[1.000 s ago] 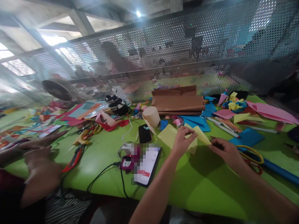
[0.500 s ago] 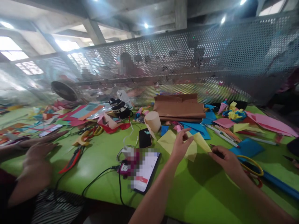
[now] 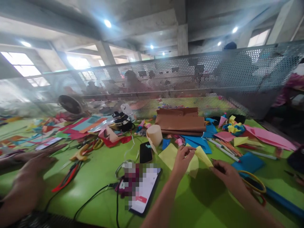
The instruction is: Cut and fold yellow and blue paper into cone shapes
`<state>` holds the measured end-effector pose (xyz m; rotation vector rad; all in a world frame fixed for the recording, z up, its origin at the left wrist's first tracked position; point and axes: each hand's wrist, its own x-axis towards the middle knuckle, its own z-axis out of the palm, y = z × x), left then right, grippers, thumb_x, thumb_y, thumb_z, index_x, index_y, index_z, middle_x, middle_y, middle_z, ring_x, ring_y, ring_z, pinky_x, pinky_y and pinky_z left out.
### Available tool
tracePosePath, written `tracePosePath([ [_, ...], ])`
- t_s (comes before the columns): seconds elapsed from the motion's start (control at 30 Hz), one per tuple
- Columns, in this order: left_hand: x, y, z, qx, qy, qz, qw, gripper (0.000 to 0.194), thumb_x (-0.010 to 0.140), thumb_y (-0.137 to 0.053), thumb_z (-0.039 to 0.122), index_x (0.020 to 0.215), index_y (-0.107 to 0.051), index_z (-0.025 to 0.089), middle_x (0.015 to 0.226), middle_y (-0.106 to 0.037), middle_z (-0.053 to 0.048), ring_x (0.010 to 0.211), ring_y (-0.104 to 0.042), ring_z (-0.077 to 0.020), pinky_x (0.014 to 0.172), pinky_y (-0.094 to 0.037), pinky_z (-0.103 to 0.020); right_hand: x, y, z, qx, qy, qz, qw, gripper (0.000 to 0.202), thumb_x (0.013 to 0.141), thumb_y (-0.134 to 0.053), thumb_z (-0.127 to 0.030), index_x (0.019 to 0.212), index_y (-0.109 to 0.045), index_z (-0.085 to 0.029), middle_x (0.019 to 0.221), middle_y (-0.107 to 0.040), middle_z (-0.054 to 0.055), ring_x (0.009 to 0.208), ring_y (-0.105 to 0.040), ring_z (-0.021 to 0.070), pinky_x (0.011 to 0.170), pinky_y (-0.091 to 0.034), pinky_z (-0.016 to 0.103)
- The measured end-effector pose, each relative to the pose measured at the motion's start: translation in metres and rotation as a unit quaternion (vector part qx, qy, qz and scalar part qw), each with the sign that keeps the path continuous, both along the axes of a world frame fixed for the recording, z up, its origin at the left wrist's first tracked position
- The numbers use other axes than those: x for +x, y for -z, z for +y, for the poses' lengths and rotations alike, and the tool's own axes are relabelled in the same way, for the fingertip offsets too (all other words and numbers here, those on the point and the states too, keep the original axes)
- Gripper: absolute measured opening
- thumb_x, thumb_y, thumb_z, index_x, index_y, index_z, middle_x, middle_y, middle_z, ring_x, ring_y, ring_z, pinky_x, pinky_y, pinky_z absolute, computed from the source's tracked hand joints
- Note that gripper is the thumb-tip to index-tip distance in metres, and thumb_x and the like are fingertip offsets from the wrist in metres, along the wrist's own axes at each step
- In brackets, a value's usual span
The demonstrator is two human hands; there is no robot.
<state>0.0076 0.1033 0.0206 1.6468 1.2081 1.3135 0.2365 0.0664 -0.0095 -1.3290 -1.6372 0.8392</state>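
The yellow paper piece (image 3: 204, 155) is narrow and flat-faced, slanting down from its upper left end to the lower right, between your two hands above the green table (image 3: 194, 205). Your right hand (image 3: 222, 169) grasps its lower right end between thumb and fingers. Your left hand (image 3: 184, 157) has its fingertips drawn together at the upper left end; whether they grip the paper cannot be told. A larger yellow sheet (image 3: 168, 155) lies under and beside your left hand, its edges spreading to both sides. Bare green surface extends between your forearms toward you. Left of your left forearm lies the lit phone (image 3: 146, 190); the dark phone (image 3: 145, 153) and cream roll (image 3: 155, 136) lie beyond it. Blue sheets (image 3: 198, 143) border the far side, before the brown paper (image 3: 180, 122). Yellow-handled scissors (image 3: 257, 181) sit near your right wrist.
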Motion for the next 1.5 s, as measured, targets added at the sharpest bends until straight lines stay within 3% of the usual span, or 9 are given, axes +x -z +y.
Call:
tracePosePath([
  [0.33, -0.0032, 0.0041, 0.0089, 0.005, 0.009, 0.02, 1.0, 0.025, 0.09, -0.065, 0.038, 0.091, -0.077, 0.016, 0.09, -0.058, -0.005, 0.08, -0.054, -0.0157, 0.072, -0.043, -0.028, -0.0012, 0.0004, -0.0007, 0.012, -0.013, -0.019, 1.0, 0.03, 0.091, -0.064, -0.049, 0.078, -0.062, -0.022, 0.074, -0.061, -0.001, 0.072, -0.056, 0.0193, 0.067, -0.041, 0.031],
  [0.77, 0.0005, 0.007, 0.0066, 0.013, 0.023, 0.014, 1.0, 0.022, 0.086, -0.069, 0.036, 0.076, -0.071, 0.016, 0.085, -0.059, -0.005, 0.081, -0.058, -0.0172, 0.076, -0.046, -0.03, -0.0034, -0.0009, -0.0013, 0.024, -0.013, -0.031, 0.999, 0.023, 0.09, -0.065, -0.043, 0.08, -0.064, -0.022, 0.076, -0.066, 0.0, 0.073, -0.059, 0.0199, 0.067, -0.042, 0.031],
  [1.23, -0.0012, 0.006, 0.0072, 0.011, 0.027, 0.037, 0.999, 0.022, 0.086, -0.068, 0.037, 0.081, -0.071, 0.017, 0.088, -0.062, -0.006, 0.082, -0.059, -0.0171, 0.076, -0.047, -0.03, -0.0023, 0.0009, 0.0, 0.017, -0.025, -0.036, 0.999, 0.023, 0.091, -0.065, -0.043, 0.081, -0.064, -0.022, 0.076, -0.064, -0.001, 0.074, -0.059, 0.02, 0.068, -0.043, 0.031],
  [1.5, -0.0024, 0.0022, 0.0054, 0.019, 0.032, 0.054, 0.998, 0.022, 0.087, -0.069, 0.034, 0.073, -0.067, 0.016, 0.084, -0.06, -0.004, 0.08, -0.056, -0.0164, 0.072, -0.045, -0.029, -0.0043, -0.0051, -0.0017, 0.015, -0.022, -0.042, 0.999, 0.027, 0.091, -0.065, -0.047, 0.081, -0.064, -0.022, 0.077, -0.065, 0.0, 0.075, -0.06, 0.0207, 0.069, -0.043, 0.032],
])
